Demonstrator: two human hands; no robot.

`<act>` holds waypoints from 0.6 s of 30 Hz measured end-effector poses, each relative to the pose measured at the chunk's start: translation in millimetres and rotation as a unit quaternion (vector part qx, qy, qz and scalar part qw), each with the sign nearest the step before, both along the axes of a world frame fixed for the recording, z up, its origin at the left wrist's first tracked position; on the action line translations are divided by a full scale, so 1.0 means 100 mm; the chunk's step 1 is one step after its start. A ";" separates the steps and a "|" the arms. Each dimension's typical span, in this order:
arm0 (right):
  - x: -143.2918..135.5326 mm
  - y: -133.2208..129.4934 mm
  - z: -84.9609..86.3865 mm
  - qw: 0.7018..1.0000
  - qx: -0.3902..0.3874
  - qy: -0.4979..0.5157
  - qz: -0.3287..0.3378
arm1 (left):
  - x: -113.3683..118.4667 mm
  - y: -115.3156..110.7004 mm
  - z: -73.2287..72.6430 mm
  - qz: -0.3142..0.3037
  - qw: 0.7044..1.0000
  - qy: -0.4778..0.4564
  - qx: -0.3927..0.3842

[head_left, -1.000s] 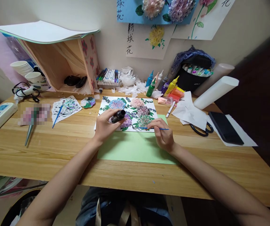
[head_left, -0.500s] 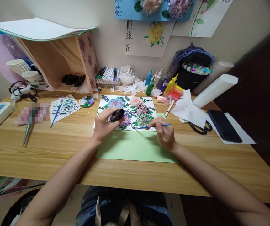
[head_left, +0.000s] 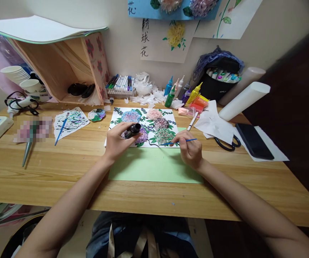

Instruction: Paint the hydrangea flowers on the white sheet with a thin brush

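My left hand (head_left: pixel 116 140) is closed around a small dark ink bottle (head_left: pixel 133 130), uncapped and tilted over the left part of a flower picture (head_left: pixel 150 126). In my right hand (head_left: pixel 189 147) a thin blue paintbrush (head_left: pixel 179 142) is pinched, its tip at the picture's lower edge. A dark curved line runs there, between the purple and green flower balls. The white sheet bears several textured flower balls in blue, pink, purple and green, with painted leaves. Beneath it lies a green sheet (head_left: pixel 154 166).
Paint bottles (head_left: pixel 169 97), markers (head_left: pixel 120 84) and paper scraps stand along the wall. On the right are scissors (head_left: pixel 228 144) and a phone (head_left: pixel 254 141); on the left, a daubed paper (head_left: pixel 70 123) with another brush, and a paint palette (head_left: pixel 96 114).
The dark line at the picture's lower edge reaches further right, and the brush tip has moved slightly right with my right hand. The whole view has shifted a little.
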State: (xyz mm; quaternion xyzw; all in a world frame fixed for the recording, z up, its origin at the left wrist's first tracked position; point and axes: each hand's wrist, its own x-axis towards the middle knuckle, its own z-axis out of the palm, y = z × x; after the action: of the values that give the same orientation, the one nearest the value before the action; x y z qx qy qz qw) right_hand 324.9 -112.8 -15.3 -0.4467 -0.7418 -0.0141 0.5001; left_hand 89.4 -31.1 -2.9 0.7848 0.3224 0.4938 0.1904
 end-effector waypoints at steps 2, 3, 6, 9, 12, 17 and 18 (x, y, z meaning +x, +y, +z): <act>0.00 0.00 0.00 1.000 0.002 0.001 0.002 | 0.00 0.00 0.00 -0.001 1.000 0.002 -0.001; 0.01 -0.01 0.00 1.000 0.003 0.002 0.003 | 0.00 0.00 0.00 0.000 1.000 0.002 -0.002; 0.01 -0.01 0.01 1.000 0.003 0.006 0.004 | 0.01 0.00 0.01 0.000 1.000 0.003 -0.001; 0.03 -0.01 0.01 1.000 0.012 0.016 0.005 | 0.01 0.00 0.01 -0.001 1.000 0.004 0.001; 0.04 -0.01 0.02 0.997 0.055 0.054 -0.003 | 0.01 -0.01 0.01 -0.002 1.000 0.005 0.004; 0.01 -0.02 0.03 0.998 0.031 0.051 0.011 | 0.00 -0.01 0.01 -0.001 1.000 0.008 0.006; 0.00 -0.02 0.02 0.999 0.015 0.040 0.019 | 0.00 -0.01 0.01 -0.001 1.000 0.009 0.007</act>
State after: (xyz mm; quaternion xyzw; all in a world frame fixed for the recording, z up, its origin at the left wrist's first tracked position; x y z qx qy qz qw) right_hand 325.0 -114.3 -13.1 -0.4248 -0.7292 0.0019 0.5365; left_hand 89.8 -31.7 -2.3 0.7910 0.3198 0.4886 0.1825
